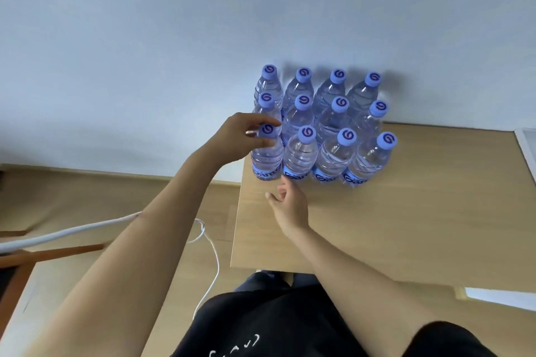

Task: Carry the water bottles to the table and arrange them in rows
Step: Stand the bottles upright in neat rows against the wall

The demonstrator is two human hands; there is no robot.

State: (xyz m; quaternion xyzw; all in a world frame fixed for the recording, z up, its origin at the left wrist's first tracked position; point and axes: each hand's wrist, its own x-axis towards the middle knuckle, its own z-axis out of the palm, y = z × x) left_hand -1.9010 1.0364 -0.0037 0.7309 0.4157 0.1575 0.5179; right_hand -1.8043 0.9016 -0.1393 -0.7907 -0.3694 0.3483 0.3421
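Note:
Several clear water bottles with blue caps stand upright in three rows at the far left part of the wooden table [406, 211], against the wall. My left hand [245, 133] pinches the cap and neck of the front-left bottle [267, 156], which stands at the table's left edge. My right hand [290, 203] hovers low over the table just in front of the front row, fingers loosely curled and holding nothing, close to the base of the second bottle [300, 153].
A white cable [211, 243] loops over the wooden floor left of the table. A brown wooden chair frame [43, 255] sits at the lower left. White objects lie at the table's right edge [526, 148] and near-right corner [499, 297].

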